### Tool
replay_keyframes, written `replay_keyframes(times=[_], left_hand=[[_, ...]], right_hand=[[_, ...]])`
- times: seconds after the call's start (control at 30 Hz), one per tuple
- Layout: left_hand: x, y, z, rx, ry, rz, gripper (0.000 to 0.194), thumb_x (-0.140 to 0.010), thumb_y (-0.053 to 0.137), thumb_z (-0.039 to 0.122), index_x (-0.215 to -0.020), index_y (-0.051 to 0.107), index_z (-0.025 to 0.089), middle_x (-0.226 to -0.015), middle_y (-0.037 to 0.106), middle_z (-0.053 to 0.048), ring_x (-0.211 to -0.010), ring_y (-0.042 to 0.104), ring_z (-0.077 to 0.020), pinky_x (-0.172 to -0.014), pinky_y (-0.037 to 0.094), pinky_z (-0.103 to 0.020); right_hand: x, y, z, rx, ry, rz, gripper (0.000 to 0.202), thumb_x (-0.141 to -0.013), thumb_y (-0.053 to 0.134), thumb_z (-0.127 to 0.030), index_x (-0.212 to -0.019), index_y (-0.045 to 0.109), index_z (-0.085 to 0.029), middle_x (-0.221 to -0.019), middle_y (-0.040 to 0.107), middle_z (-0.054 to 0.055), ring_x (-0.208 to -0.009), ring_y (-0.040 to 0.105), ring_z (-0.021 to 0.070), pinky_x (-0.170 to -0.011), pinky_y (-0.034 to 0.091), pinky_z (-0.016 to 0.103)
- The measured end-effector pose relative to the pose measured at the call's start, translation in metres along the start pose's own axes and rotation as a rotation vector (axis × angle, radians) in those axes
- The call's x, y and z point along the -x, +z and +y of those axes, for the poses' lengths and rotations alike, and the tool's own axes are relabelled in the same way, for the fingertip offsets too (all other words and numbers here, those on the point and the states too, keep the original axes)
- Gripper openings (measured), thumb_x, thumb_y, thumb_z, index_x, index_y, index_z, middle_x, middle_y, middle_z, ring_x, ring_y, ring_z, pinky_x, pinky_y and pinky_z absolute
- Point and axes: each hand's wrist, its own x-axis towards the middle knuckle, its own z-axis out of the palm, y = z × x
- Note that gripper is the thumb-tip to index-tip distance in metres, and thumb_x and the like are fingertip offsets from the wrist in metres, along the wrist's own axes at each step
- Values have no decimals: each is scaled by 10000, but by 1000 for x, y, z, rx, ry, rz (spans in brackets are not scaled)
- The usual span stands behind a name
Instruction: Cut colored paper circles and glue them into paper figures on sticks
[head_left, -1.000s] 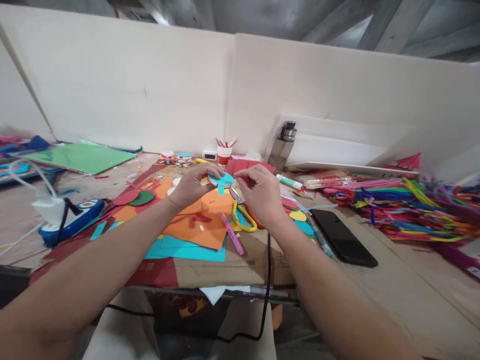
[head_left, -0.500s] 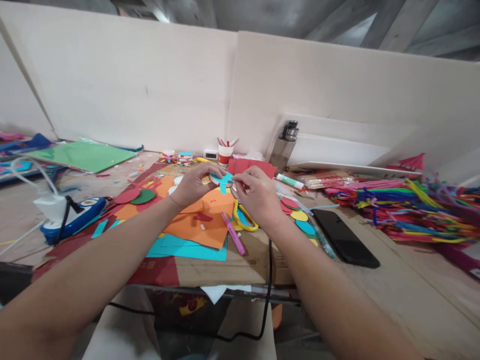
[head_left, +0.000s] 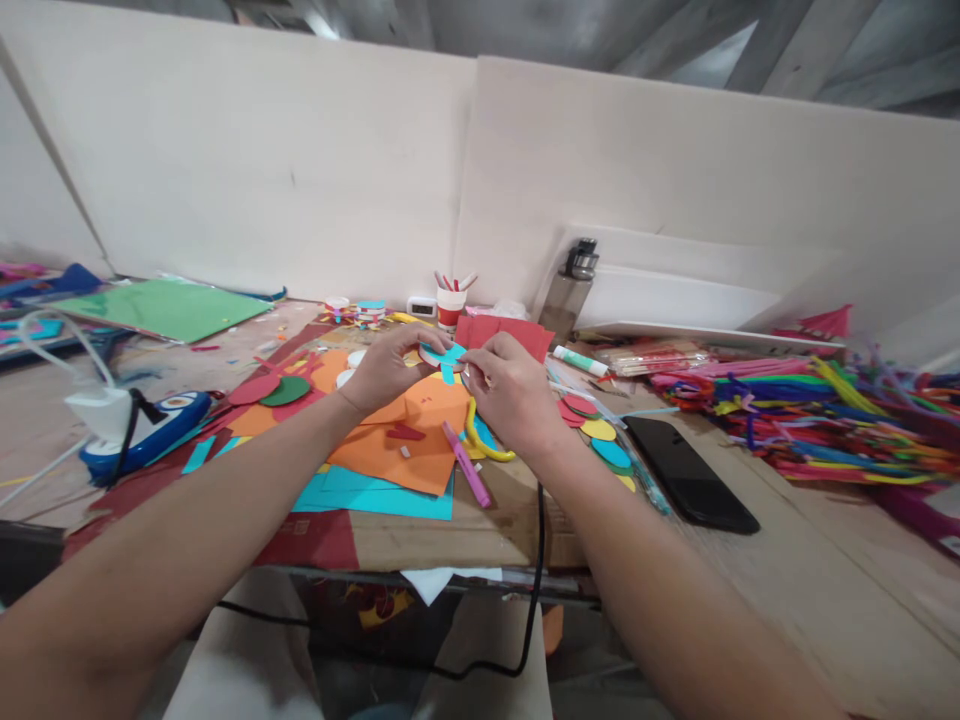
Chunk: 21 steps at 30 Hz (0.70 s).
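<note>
A small blue and white paper piece (head_left: 448, 356) with a blue strip hanging down is held above the orange paper (head_left: 420, 465). My left hand (head_left: 390, 368) grips its left side between thumb and fingers. At its right edge my right hand (head_left: 510, 385) is pinched closed; anything between those fingertips is too small to make out. Below lie a pink marker (head_left: 466, 466), blue sheets (head_left: 375, 503) and yellow-handled scissors (head_left: 489, 445), partly covered by my right hand.
A black phone (head_left: 688, 475), coloured paper circles (head_left: 598, 430) and pipe cleaners (head_left: 817, 420) lie to the right. Behind stand a bottle (head_left: 566, 300) and a red and white cup (head_left: 450, 306). A blue power strip (head_left: 161, 437) sits at left, beside a green sheet (head_left: 176, 308).
My right hand has shifted very slightly left and covers more of the scissors. My left hand keeps its hold on the paper piece.
</note>
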Motion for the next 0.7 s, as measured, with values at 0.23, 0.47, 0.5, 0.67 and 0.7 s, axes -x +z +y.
replay_keyframes(times=[0.23,0.47,0.5,0.67,0.7], left_hand=[[1,1,-1,1,20,-15,78,-761,708,215,-825,664,205,-978,724,-75,-1005,656,-202,-937,492,-381],[1,6,-6,333,-268,8,293,-654,808,305,-846,633,169,-859,697,-42,-798,667,-167,-728,572,-323],[1,7,-6,382,-316,-3,329,-633,823,320,-842,620,167,-825,688,-29,-748,660,-155,-680,577,-308],[1,8,0,466,-438,-46,413,-598,849,361,-855,598,157,-800,678,-21,-699,661,-148,-590,595,-283],[2,8,1,468,-446,-54,414,-606,844,369,-864,600,154,-811,680,-27,-707,666,-152,-585,597,-280]], right_hand=[[0,1,-2,2,4,-34,212,-878,489,-98,-853,688,-165,-873,589,94,-821,541,191,-711,431,296],[-5,-3,-2,-292,202,36,337,-786,647,-140,-1120,656,-173,-915,605,69,-711,539,147,-675,471,287],[-6,-4,-1,-328,243,38,339,-776,669,-164,-1114,659,-179,-916,604,66,-704,534,144,-669,471,287],[-7,-3,1,-472,423,2,219,-811,655,-287,-989,681,-164,-902,601,54,-695,517,129,-659,454,281],[-7,-3,1,-494,441,-11,200,-818,642,-299,-958,680,-162,-894,600,50,-690,512,125,-656,448,278]])
